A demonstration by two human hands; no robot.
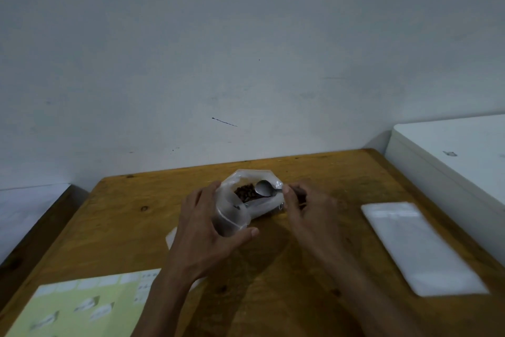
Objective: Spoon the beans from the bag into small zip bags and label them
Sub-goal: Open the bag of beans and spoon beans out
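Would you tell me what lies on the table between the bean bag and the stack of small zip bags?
In the head view, only the right hand, holding the spoon, and bare table lie between them.

There is only one view, from a camera worn on the person's head, so no second view shares any of the scene. It looks forward and down over a wooden table (273, 268) towards a pale wall (246, 36), which fills the upper half of the picture. The wide lens bends the table's edges outward. Both forearms reach in from the bottom edge, and the left hand (207, 224) and right hand (308, 208) sit close below the lens, near the middle.
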